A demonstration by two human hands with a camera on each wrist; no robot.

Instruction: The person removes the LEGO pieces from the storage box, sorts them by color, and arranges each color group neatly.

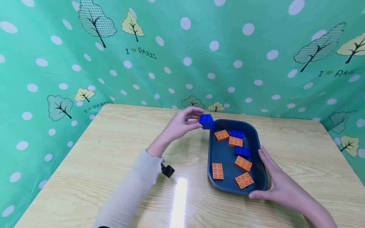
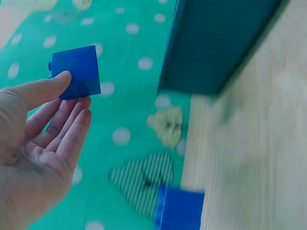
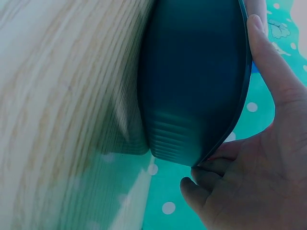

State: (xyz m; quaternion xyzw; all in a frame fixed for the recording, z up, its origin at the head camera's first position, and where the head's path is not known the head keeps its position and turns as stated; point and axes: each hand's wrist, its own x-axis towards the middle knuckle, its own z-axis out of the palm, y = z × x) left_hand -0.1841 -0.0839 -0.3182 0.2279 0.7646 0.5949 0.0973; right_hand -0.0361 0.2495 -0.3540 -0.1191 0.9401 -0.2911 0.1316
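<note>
My left hand [image 1: 182,122] pinches a blue toy brick [image 1: 206,121] between thumb and fingertips. It holds the brick at the far left corner of a dark blue tray [image 1: 225,188], overlapping the rim in the head view. In the left wrist view, the thumb lies on a flat face of the brick [image 2: 79,72]. A second blue brick [image 2: 180,208] shows at the bottom of that view. My right hand [image 1: 276,182] grips the tray's near right corner, thumb at the near rim and fingers along the right side. Several orange bricks [image 1: 217,171] and two blue ones [image 1: 242,151] lie inside.
The tray stands on a pale wooden table [image 1: 94,167], right of its middle. Behind the table hangs a green dotted cloth [image 1: 171,50]. A small black object [image 1: 167,171] sticks out beside the left wrist.
</note>
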